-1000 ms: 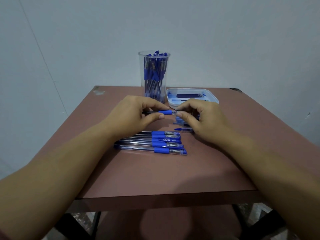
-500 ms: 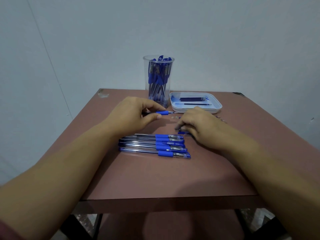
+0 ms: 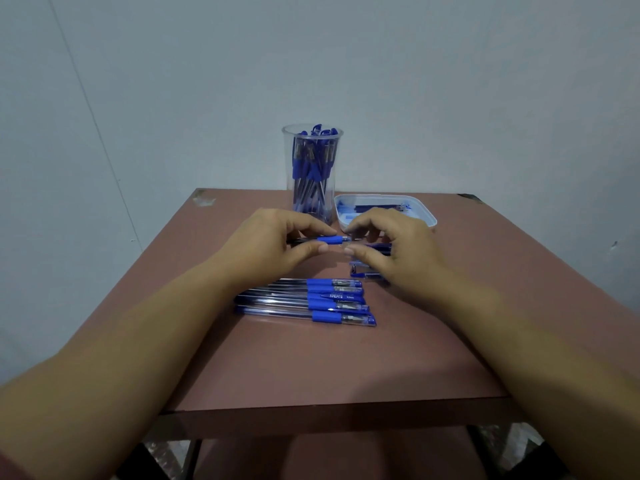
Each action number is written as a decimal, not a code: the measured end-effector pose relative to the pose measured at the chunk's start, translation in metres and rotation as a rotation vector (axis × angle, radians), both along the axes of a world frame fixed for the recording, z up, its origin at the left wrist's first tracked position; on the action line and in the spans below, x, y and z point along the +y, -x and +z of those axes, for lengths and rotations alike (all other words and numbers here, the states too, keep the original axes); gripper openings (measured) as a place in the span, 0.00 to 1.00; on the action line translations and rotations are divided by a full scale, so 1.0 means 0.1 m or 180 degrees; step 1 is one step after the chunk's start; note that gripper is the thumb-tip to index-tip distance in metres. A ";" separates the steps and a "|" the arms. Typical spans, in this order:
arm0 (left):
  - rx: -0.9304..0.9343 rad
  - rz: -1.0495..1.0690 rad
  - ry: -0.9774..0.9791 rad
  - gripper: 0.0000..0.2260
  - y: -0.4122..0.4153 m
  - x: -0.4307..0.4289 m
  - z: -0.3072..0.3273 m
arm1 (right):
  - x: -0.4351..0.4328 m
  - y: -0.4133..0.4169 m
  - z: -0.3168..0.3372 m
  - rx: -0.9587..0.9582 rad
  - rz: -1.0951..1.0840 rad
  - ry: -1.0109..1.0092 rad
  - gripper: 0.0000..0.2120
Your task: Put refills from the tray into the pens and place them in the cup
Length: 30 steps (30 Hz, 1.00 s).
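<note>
Your left hand [image 3: 273, 247] pinches a pen [image 3: 322, 240] level above the brown desk [image 3: 311, 358], its blue grip showing between thumb and fingers. Five clear, blue-gripped pens [image 3: 306, 301] lie in a row below. Behind stands the clear cup [image 3: 311, 171] packed with pens. Your right hand [image 3: 391, 251] closes fingertips at the pen's tip, before the white tray [image 3: 427, 216].

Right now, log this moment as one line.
left hand: holds pen | right hand: fingers at pen tip | cup: full | tray: refills left
</note>
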State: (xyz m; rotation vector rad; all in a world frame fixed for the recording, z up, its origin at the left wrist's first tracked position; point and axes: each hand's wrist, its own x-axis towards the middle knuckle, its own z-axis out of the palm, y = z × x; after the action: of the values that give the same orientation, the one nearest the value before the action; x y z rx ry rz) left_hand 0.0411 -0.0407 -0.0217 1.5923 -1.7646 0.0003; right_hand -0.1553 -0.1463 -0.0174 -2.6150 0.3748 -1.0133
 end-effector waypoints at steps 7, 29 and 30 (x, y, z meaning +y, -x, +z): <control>-0.0060 0.0117 -0.0053 0.10 -0.06 0.00 0.01 | -0.16 0.07 -0.08 -0.0101 -0.0270 0.0000 0.09; -0.0099 0.0038 -0.0082 0.11 -0.05 0.00 0.01 | -0.12 0.08 -0.07 -0.0032 -0.0355 0.0800 0.03; -0.0094 0.0055 -0.0097 0.11 -0.05 0.00 0.01 | -0.13 0.10 -0.06 -0.0055 -0.0411 0.0772 0.02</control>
State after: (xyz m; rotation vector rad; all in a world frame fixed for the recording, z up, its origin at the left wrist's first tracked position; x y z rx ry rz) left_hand 0.0462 -0.0410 -0.0205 1.6371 -1.7812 0.0054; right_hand -0.1651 -0.1592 -0.0239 -2.8247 0.4472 -1.1901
